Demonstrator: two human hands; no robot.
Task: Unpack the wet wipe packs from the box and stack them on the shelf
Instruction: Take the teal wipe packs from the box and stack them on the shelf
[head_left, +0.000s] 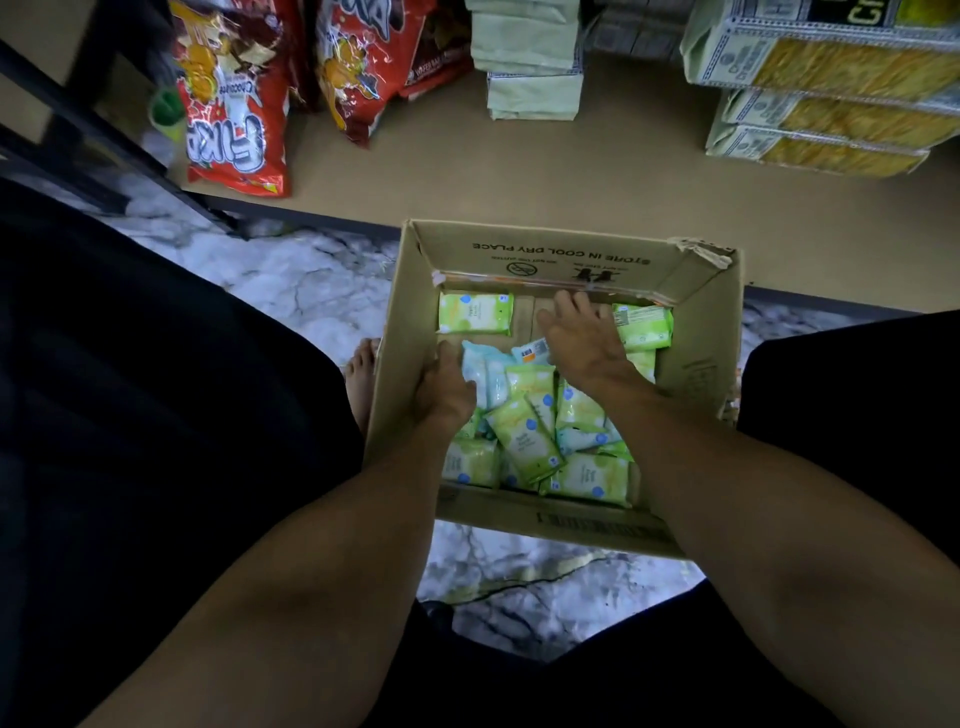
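An open cardboard box (696, 332) stands on the floor and holds several green and pale blue wet wipe packs (524, 436) in a loose heap. One green pack (475, 313) lies flat at the far left, another (644, 327) at the far right. My left hand (444, 387) is inside the box at its left wall, fingers curled down on the edge of a pale blue pack (488, 376). My right hand (582, 338) hovers palm down with spread fingers over the bare box floor, holding nothing. The brown shelf board (597, 176) lies just beyond the box.
On the shelf stand red snack bags (234, 104) at the left, pale green cartons (530, 62) in the middle and stacked yellow cracker packs (831, 104) at the right. A dark shelf post (104, 130) is at the far left. My dark-clothed knees flank the box on marbled floor (291, 280).
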